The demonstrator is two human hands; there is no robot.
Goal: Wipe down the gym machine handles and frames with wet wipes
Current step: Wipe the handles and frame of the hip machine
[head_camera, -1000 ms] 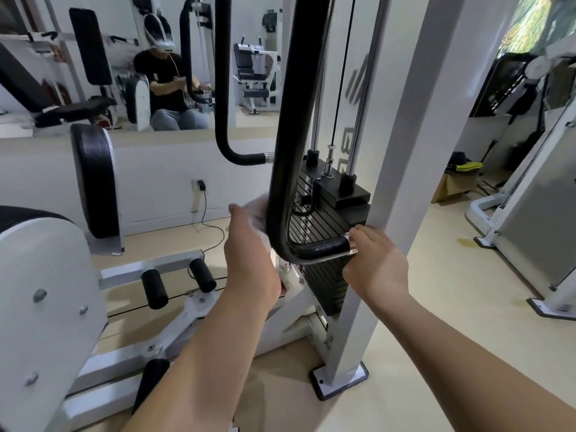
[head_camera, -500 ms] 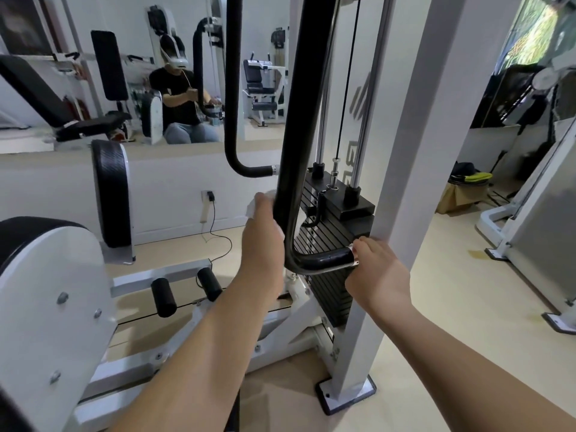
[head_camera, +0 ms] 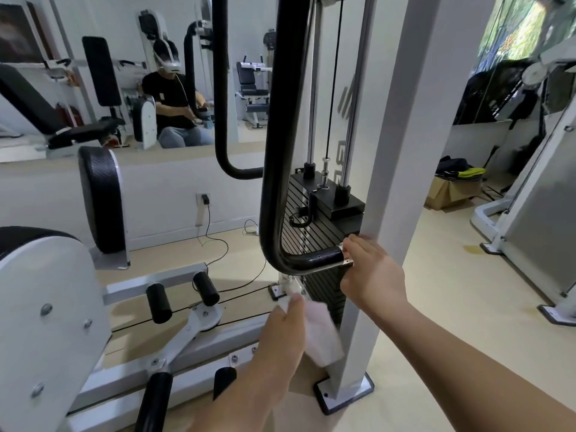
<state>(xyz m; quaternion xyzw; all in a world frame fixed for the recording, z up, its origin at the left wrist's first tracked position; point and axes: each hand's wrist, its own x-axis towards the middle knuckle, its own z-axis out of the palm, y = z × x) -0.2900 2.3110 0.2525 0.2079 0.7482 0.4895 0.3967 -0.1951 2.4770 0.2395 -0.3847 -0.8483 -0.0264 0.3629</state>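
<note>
A black curved handle bar (head_camera: 282, 169) hangs in front of the weight stack (head_camera: 314, 241) and bends into a short horizontal grip with a chrome end. My right hand (head_camera: 369, 269) grips that chrome end, next to the white upright frame post (head_camera: 402, 151). My left hand (head_camera: 283, 332) is below the bar and off it, holding a white wet wipe (head_camera: 321, 332) that hangs from its fingers. A second black handle bar (head_camera: 222, 126) hangs further back.
The white machine frame with black roller pads (head_camera: 205, 288) and a round side pad (head_camera: 101, 198) lies to the left. A wall mirror (head_camera: 131, 73) shows a seated person. Another white machine (head_camera: 530, 219) stands right; a cardboard box (head_camera: 452, 190) sits on the floor.
My left hand with the wipe has come down off the curved bar and now hangs below it. My right hand has stayed on the bar's chrome end.
</note>
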